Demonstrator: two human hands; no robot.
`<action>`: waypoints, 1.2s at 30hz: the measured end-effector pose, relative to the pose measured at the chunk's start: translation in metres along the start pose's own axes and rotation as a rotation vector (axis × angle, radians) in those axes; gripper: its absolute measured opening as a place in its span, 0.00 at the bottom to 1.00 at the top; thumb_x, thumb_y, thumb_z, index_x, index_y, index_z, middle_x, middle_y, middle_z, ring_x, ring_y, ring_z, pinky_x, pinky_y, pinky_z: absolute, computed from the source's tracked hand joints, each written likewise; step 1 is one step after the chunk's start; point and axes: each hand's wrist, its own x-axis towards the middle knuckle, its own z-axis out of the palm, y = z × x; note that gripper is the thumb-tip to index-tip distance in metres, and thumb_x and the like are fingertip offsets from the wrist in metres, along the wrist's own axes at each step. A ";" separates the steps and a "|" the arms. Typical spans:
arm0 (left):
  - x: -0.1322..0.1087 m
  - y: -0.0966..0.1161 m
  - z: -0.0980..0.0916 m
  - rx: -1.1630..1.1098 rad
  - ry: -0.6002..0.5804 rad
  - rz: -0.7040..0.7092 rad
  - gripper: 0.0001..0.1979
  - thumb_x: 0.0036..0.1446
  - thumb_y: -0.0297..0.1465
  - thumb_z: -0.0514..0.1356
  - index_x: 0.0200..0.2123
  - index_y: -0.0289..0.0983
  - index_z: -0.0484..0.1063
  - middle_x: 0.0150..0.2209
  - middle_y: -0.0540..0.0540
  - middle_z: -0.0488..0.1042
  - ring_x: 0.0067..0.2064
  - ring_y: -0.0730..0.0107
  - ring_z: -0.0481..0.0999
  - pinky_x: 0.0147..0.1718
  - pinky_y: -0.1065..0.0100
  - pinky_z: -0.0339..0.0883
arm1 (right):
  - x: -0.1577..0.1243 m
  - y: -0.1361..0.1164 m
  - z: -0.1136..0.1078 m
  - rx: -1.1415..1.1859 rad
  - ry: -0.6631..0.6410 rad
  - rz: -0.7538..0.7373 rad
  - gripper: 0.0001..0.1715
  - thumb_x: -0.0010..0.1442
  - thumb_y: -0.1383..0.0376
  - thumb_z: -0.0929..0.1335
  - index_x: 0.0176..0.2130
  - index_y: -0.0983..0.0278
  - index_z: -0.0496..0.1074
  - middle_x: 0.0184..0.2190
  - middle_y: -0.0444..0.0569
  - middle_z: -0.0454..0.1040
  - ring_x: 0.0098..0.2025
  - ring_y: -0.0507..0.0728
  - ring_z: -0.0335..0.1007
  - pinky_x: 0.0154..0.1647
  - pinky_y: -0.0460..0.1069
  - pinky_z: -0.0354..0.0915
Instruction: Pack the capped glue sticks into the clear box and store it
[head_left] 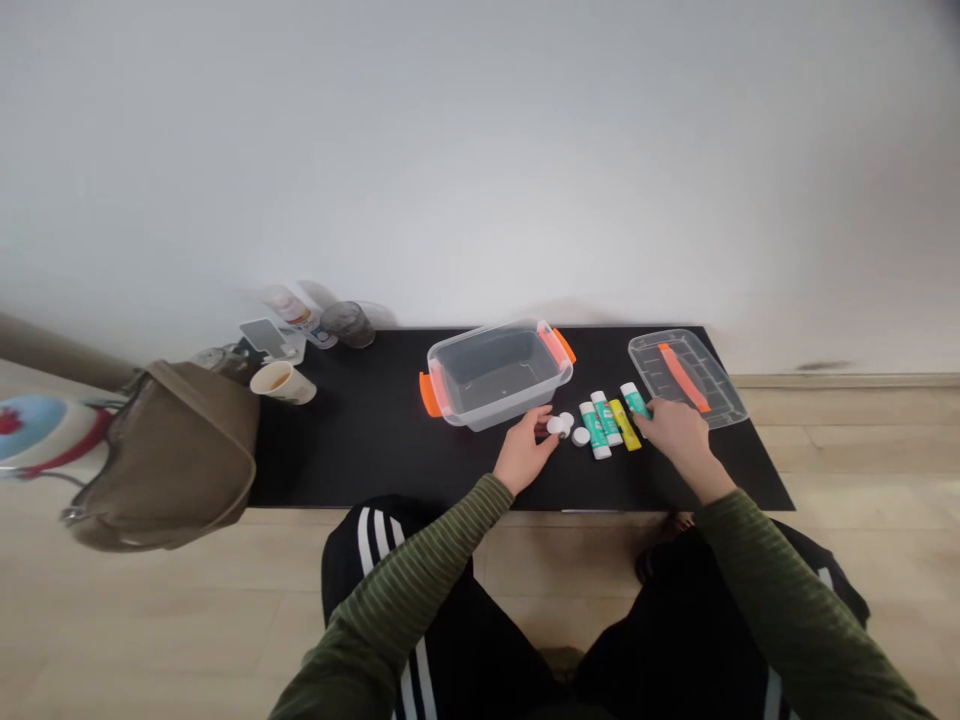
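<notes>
My left hand [525, 448] rests on the black mat [360, 430], fingers pinched round a small white cap [556, 426] with something dark red under it. My right hand [675, 432] lies curled over the rightmost green-and-white tube [634, 399]. Between the hands lie two more green-and-white tubes [600, 425], a yellow tube [624, 425] and a loose white cap [580, 436]. An empty clear plastic box with orange handles [496, 372] stands just behind them.
The box's clear lid with an orange strip [684, 377] lies at the mat's right end. At the left are a paper cup [282, 383], a phone [263, 335], a bottle [296, 312], a dark glass [348, 324] and a brown bag [176, 455].
</notes>
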 end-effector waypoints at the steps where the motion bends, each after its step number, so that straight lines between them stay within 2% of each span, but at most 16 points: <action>1: 0.001 -0.001 0.000 -0.073 0.007 -0.024 0.20 0.52 0.28 0.65 0.50 0.38 0.72 0.45 0.43 0.78 0.44 0.64 0.77 0.49 0.59 0.69 | -0.003 0.000 -0.002 0.021 0.019 -0.011 0.25 0.61 0.48 0.64 0.43 0.63 0.77 0.40 0.60 0.79 0.45 0.68 0.75 0.39 0.54 0.65; 4: 0.005 -0.004 0.000 -0.288 -0.003 -0.094 0.19 0.50 0.31 0.68 0.47 0.36 0.74 0.45 0.42 0.78 0.45 0.65 0.77 0.51 0.58 0.69 | -0.014 -0.002 -0.006 0.132 0.077 -0.077 0.22 0.59 0.48 0.65 0.40 0.60 0.77 0.37 0.53 0.80 0.41 0.63 0.76 0.36 0.51 0.63; 7: 0.006 -0.002 0.001 -0.519 -0.019 -0.162 0.19 0.50 0.36 0.69 0.45 0.34 0.74 0.44 0.42 0.78 0.45 0.64 0.77 0.53 0.56 0.68 | -0.027 -0.008 -0.006 0.297 0.133 -0.215 0.19 0.58 0.49 0.66 0.38 0.59 0.76 0.34 0.48 0.80 0.38 0.59 0.77 0.35 0.48 0.63; 11: 0.004 0.006 0.001 -0.796 -0.056 -0.245 0.18 0.52 0.38 0.69 0.42 0.34 0.74 0.44 0.41 0.78 0.47 0.63 0.78 0.57 0.54 0.65 | -0.046 -0.020 -0.003 0.469 0.171 -0.465 0.16 0.59 0.52 0.67 0.39 0.60 0.76 0.35 0.47 0.80 0.37 0.57 0.76 0.37 0.47 0.65; 14: 0.004 0.010 0.000 -0.912 -0.083 -0.281 0.16 0.52 0.37 0.69 0.40 0.34 0.74 0.45 0.42 0.78 0.48 0.63 0.79 0.59 0.55 0.64 | -0.055 -0.027 0.001 0.522 0.152 -0.604 0.16 0.59 0.55 0.67 0.43 0.61 0.75 0.38 0.49 0.80 0.37 0.56 0.76 0.38 0.48 0.67; 20: 0.003 0.011 0.000 -0.943 -0.105 -0.295 0.14 0.52 0.35 0.70 0.38 0.34 0.75 0.39 0.46 0.79 0.42 0.70 0.79 0.58 0.58 0.66 | -0.059 -0.032 0.003 0.481 0.162 -0.681 0.15 0.61 0.57 0.66 0.45 0.62 0.74 0.40 0.52 0.78 0.37 0.57 0.75 0.36 0.48 0.68; 25: 0.003 0.014 -0.002 -0.942 -0.096 -0.290 0.14 0.51 0.34 0.71 0.39 0.33 0.75 0.37 0.46 0.78 0.41 0.69 0.79 0.57 0.58 0.66 | -0.057 -0.032 0.004 0.488 0.229 -0.719 0.15 0.62 0.58 0.66 0.46 0.62 0.73 0.42 0.53 0.77 0.39 0.57 0.75 0.37 0.49 0.69; 36: 0.003 0.015 -0.003 -0.887 -0.073 -0.275 0.15 0.47 0.31 0.72 0.38 0.31 0.76 0.39 0.44 0.79 0.43 0.69 0.78 0.56 0.59 0.66 | -0.050 -0.027 0.013 0.535 0.345 -0.788 0.17 0.63 0.62 0.66 0.52 0.59 0.72 0.47 0.52 0.75 0.50 0.60 0.72 0.52 0.54 0.70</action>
